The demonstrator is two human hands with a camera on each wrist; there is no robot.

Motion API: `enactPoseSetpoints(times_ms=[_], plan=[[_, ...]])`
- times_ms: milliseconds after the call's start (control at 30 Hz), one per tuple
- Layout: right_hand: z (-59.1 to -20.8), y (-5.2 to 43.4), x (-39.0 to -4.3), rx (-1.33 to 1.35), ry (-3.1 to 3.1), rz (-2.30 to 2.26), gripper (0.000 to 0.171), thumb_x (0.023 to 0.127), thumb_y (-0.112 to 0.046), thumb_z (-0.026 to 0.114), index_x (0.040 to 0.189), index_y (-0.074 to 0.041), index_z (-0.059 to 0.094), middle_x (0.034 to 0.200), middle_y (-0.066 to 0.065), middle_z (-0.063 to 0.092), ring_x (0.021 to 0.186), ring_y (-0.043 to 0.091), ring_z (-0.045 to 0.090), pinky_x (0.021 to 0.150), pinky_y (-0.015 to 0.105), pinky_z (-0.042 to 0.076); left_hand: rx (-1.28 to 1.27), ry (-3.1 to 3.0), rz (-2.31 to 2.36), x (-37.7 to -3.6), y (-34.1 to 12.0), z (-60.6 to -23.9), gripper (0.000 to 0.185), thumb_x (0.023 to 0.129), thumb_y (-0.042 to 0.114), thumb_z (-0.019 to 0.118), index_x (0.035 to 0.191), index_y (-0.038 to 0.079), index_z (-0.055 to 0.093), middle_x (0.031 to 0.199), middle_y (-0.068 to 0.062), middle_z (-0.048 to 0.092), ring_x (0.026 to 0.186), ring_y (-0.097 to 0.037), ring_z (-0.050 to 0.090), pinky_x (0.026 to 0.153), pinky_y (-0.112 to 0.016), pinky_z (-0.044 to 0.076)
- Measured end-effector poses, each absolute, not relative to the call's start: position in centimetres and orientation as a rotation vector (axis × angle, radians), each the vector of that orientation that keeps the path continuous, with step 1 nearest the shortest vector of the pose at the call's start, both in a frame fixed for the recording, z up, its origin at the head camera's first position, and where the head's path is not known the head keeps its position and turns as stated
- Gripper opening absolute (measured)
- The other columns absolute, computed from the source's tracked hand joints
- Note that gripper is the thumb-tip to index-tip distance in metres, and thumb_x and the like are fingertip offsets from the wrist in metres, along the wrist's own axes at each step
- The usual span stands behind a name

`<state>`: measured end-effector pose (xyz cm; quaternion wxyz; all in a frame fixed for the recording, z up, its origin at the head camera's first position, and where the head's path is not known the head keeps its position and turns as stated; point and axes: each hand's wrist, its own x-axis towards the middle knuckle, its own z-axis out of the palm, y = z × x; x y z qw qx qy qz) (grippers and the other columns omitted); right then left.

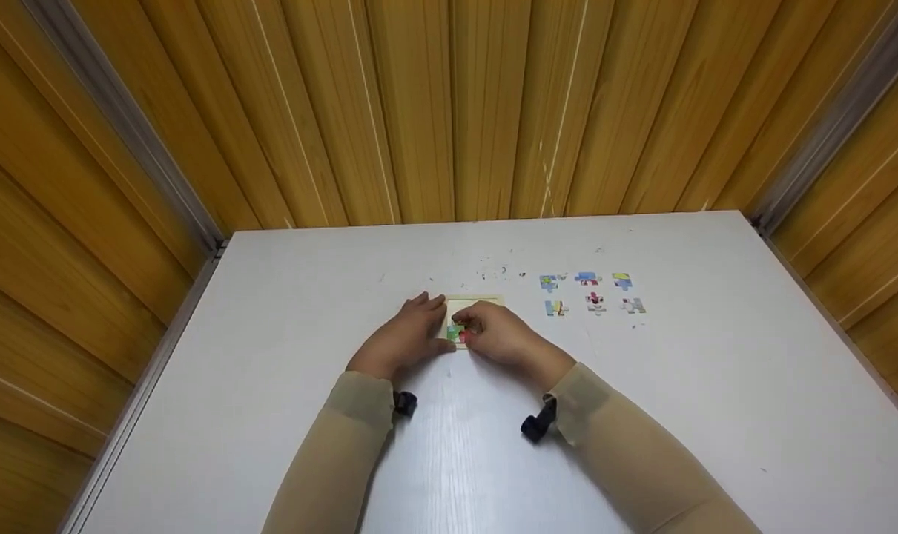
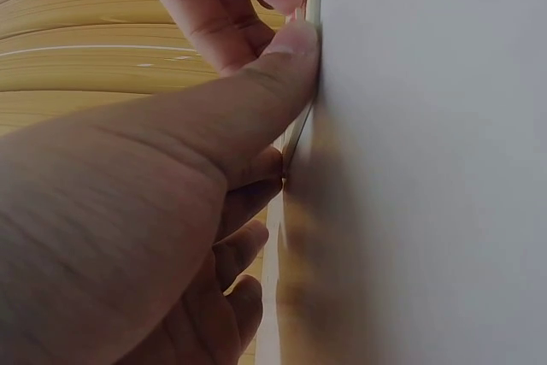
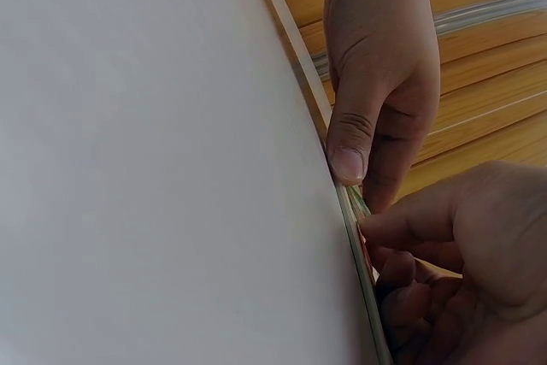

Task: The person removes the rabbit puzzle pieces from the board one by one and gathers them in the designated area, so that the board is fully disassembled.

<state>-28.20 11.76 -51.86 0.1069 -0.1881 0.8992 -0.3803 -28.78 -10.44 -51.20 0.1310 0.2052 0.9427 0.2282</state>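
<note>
A small wooden puzzle tray point(image 1: 497, 299) with a pale rim lies on the white table. My left hand point(image 1: 406, 337) grips its left corner, the thumb along the near edge and the fingers by the left side. In the tray's near left corner sits a green puzzle piece point(image 1: 453, 332). Just right of it, my right hand point(image 1: 502, 335) pinches a red puzzle piece point(image 1: 464, 337) low over the tray, fingertips close to the green one. Both thumbs stand near each other at the near edge in the right wrist view. The right hand covers much of the tray's right part.
To the right of the tray, several loose jigsaw pieces point(image 1: 595, 300) lie in two rows. Small dark flecks or marks point(image 1: 503, 270) dot the white table point(image 1: 308, 297) behind the tray. Wood-patterned walls point(image 1: 449, 111) enclose the table's back and sides.
</note>
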Motion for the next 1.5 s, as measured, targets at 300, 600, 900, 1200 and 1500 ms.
enactPoseSetpoints(times_ms=[300, 600, 900, 1200, 1500], plan=[[-51.9, 11.6, -28.4, -0.633, 2.658, -1.077, 0.051, 0.096, -0.008, 0.081, 0.147, -0.003, 0.074, 0.137, 0.015, 0.076, 0.117, 0.026, 0.07, 0.107, 0.046, 0.057, 0.597, 2.748, 0.653, -28.6, -10.7, -50.9, 0.084, 0.106, 0.041, 0.081, 0.175, 0.01, 0.043, 0.187, -0.006, 0.035, 0.178, -0.041, 0.02, 0.143, -0.06, 0.025], [-51.6, 11.8, -28.3, -0.544, 2.633, -1.143, 0.04, 0.107, -0.008, 0.074, 0.146, -0.001, 0.073, 0.14, 0.017, 0.078, 0.132, 0.034, 0.072, 0.119, 0.055, 0.055, 0.611, 2.739, 0.641, -28.7, -10.4, -51.0, 0.084, 0.107, 0.042, 0.08, 0.176, 0.012, 0.041, 0.187, -0.004, 0.034, 0.178, -0.038, 0.019, 0.144, -0.058, 0.025], [-51.5, 11.4, -28.2, -0.519, 2.638, -1.138, 0.043, 0.105, -0.008, 0.077, 0.147, -0.001, 0.073, 0.138, 0.017, 0.076, 0.127, 0.031, 0.07, 0.116, 0.052, 0.056, 0.597, 2.736, 0.65, -28.6, -10.3, -50.9, 0.085, 0.107, 0.042, 0.079, 0.176, 0.012, 0.04, 0.187, -0.005, 0.034, 0.178, -0.04, 0.019, 0.144, -0.059, 0.025], [-50.4, 13.0, -27.7, -0.497, 2.579, -1.208, 0.044, 0.107, -0.01, 0.075, 0.15, -0.003, 0.071, 0.143, 0.016, 0.075, 0.137, 0.033, 0.067, 0.123, 0.053, 0.052, 0.551, 2.738, 0.635, -28.6, -10.3, -51.1, 0.087, 0.104, 0.044, 0.082, 0.176, 0.016, 0.042, 0.188, -0.002, 0.033, 0.179, -0.037, 0.018, 0.143, -0.059, 0.027], [-49.3, 17.9, -27.1, -0.429, 2.576, -1.194, 0.045, 0.108, -0.012, 0.076, 0.152, -0.008, 0.071, 0.147, 0.014, 0.071, 0.091, 0.017, 0.063, 0.075, 0.026, 0.054, 0.539, 2.725, 0.664, -28.7, -10.1, -51.0, 0.084, 0.104, 0.04, 0.083, 0.175, 0.016, 0.044, 0.188, -0.002, 0.033, 0.18, -0.034, 0.017, 0.145, -0.056, 0.024]])
